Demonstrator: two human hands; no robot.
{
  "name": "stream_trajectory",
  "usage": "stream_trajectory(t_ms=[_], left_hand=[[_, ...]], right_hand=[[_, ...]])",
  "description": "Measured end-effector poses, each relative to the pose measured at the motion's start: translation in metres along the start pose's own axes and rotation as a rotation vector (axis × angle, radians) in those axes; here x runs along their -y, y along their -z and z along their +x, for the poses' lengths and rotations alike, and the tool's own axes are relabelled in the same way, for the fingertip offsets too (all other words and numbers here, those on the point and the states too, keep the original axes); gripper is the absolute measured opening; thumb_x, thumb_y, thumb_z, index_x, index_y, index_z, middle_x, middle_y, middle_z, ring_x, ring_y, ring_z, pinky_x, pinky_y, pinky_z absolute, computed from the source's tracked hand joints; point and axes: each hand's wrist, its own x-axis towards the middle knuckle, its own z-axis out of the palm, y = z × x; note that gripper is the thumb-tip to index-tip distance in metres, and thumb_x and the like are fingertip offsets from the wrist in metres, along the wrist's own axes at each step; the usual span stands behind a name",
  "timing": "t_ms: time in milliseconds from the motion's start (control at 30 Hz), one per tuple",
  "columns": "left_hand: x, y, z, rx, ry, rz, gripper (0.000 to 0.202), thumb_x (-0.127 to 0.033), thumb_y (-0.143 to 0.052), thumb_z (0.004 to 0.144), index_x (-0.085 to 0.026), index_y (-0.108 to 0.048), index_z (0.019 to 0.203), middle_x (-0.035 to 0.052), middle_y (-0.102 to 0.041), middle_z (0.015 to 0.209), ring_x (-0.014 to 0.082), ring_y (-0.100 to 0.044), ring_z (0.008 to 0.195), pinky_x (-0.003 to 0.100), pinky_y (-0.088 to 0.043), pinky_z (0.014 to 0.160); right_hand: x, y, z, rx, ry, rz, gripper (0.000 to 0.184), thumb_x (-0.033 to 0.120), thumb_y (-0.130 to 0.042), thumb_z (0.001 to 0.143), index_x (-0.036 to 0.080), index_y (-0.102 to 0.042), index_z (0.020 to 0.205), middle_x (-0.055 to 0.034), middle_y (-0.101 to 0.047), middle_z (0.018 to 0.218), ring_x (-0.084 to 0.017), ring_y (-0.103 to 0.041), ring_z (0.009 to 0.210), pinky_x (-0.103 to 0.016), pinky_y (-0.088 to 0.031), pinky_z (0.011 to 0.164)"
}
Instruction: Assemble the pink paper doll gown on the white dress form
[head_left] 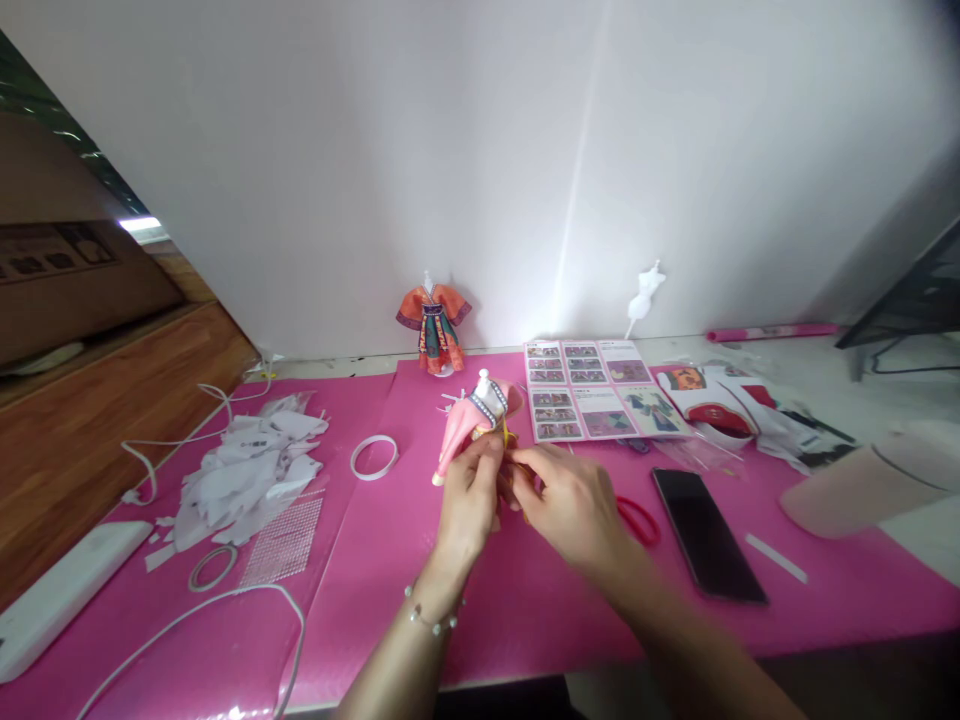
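Observation:
A small white dress form (487, 393) wears a pink doll robe (459, 425) with a dark, beaded collar trim. My left hand (472, 480) is closed around the lower part of this doll dress, with its fingers curled inward. Close beside it, my right hand (566, 495) is closed too, its fingertips pinched against the front of the dress at the waist. A thin yellow strip (507, 432) shows just above the fingertips. The fingers hide most of the skirt and whatever the right hand pinches.
A finished orange doll dress (435, 320) stands at the wall, and a bare white dress form (645, 295) is further right. An instruction sheet (592, 395), red-handled scissors (637, 520) and a phone (709, 535) lie right. Tape rolls (375, 457) and paper scraps (247, 470) are left.

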Motion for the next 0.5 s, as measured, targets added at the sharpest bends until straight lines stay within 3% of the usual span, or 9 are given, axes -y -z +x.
stream_trajectory(t_ms=[133, 300, 400, 500], left_hand=[[0.0, -0.001, 0.003, 0.0, -0.015, -0.02, 0.032, -0.05, -0.064, 0.079, -0.019, -0.059, 0.072, -0.0078, -0.053, 0.042, 0.0081, -0.047, 0.029, 0.018, -0.035, 0.03], [0.002, 0.002, 0.003, -0.002, 0.028, 0.031, 0.034, -0.053, -0.061, 0.08, -0.02, -0.059, 0.077, -0.0072, -0.054, 0.041, 0.0118, -0.051, 0.029, 0.019, -0.033, 0.026], [0.0, 0.004, 0.002, 0.012, 0.029, 0.049, 0.031, -0.051, -0.059, 0.083, -0.02, -0.059, 0.079, -0.0074, -0.053, 0.037, 0.0126, -0.051, 0.027, 0.019, -0.031, 0.026], [-0.001, 0.005, 0.002, 0.027, 0.04, 0.046, 0.03, -0.05, -0.057, 0.084, -0.02, -0.058, 0.082, -0.0067, -0.056, 0.036, 0.013, -0.05, 0.025, 0.019, -0.032, 0.028]], right_hand=[[0.0, 0.004, 0.0, 0.041, -0.003, 0.045, 0.021, 0.019, -0.054, 0.088, 0.022, -0.067, 0.072, -0.0018, -0.068, 0.067, -0.014, -0.059, 0.058, -0.029, -0.032, 0.055], [-0.007, 0.012, 0.006, 0.012, -0.043, 0.216, 0.019, 0.026, -0.059, 0.088, 0.021, -0.063, 0.07, 0.0004, -0.064, 0.063, -0.013, -0.055, 0.056, -0.027, -0.036, 0.057], [-0.013, 0.01, 0.014, -0.04, -0.064, 0.218, 0.01, 0.024, -0.062, 0.086, 0.02, -0.065, 0.077, 0.0, -0.066, 0.07, -0.014, -0.058, 0.062, -0.026, -0.038, 0.059], [-0.016, 0.007, 0.021, 0.006, -0.048, 0.228, 0.002, 0.021, -0.066, 0.083, 0.021, -0.068, 0.084, -0.0003, -0.068, 0.078, -0.015, -0.061, 0.07, -0.026, -0.042, 0.064]])
